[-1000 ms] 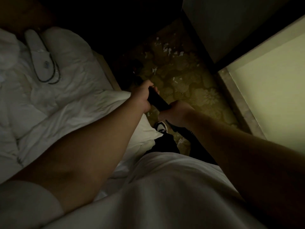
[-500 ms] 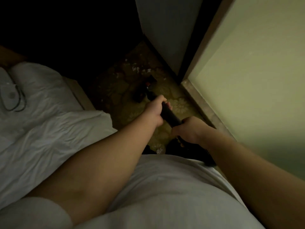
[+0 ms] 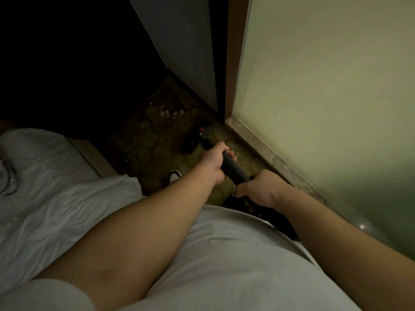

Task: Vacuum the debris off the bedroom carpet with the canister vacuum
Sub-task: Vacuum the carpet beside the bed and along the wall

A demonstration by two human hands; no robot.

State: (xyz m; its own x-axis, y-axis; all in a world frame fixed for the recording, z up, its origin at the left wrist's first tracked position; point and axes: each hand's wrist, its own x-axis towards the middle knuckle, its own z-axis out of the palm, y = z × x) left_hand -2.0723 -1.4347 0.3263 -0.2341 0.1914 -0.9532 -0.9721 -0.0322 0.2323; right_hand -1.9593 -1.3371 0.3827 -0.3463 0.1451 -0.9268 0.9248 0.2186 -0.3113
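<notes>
White rumpled bedding (image 3: 56,187), far left: soft and no part of the job. We note a dark looped cable (image 3: 6,182) lying on it at the frame edge.

Brown patterned carpet (image 3: 139,149), a dim strip of floor between bed and wall. We judge its pile will drag a little on the nozzle.

Pale debris flecks (image 3: 167,112), scattered on the far carpet beyond the nozzle and not yet reached. They look light and loose to us, probably paper-like, though they are too small for us to be sure.

White-and-black shoe (image 3: 174,176), on the carpet just left of the arms.

Dark vacuum floor head (image 3: 197,140) with a red part on top, low on the carpet near the wall corner. We cannot tell whether it sits flat.

Left hand (image 3: 213,162), fingers wrapped round the forward part of the tube.

Black round wand (image 3: 233,169), slanting from the floor head back toward the body. We take it to be stiff, light and smooth, so it may twist in a loose grip. Two holds set apart along the shaft, as here, suit it best.

Right hand (image 3: 256,189), curled round the near end of the wand. Something dark trails behind it. The canister is out of view, and we would expect its hose to tug.

Mottled stone skirting (image 3: 280,167), hard, running just right of the wand.

Pale green wall panel (image 3: 325,86), far right.
</notes>
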